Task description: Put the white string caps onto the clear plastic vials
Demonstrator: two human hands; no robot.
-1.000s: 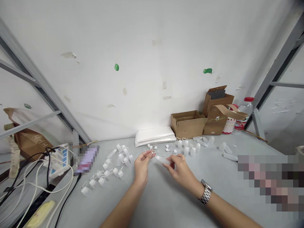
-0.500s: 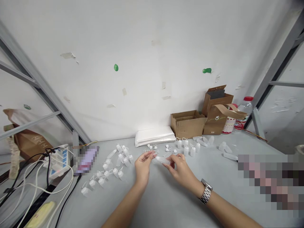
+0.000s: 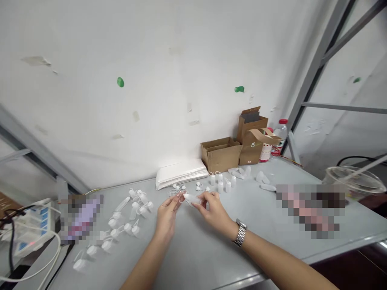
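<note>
Between my two hands, above the grey table, is a small translucent bottle lying nearly sideways. My right hand pinches its body from the right. My left hand has its fingers closed on the white cap at the bottle's left end. Just behind my hands lie several loose white caps with loops. Several capped bottles are spread on the left, and several upright small bottles stand behind my right hand.
A stack of white sheets and an open cardboard box rest against the wall. Beside them are a brown paper bag and a red-capped bottle. A power strip with cables is at left, a clear lidded container at right.
The view has turned to the right, so the table items appear farther left. The bottle's cap end is now at my left fingertips, where the two were slightly less close before.
</note>
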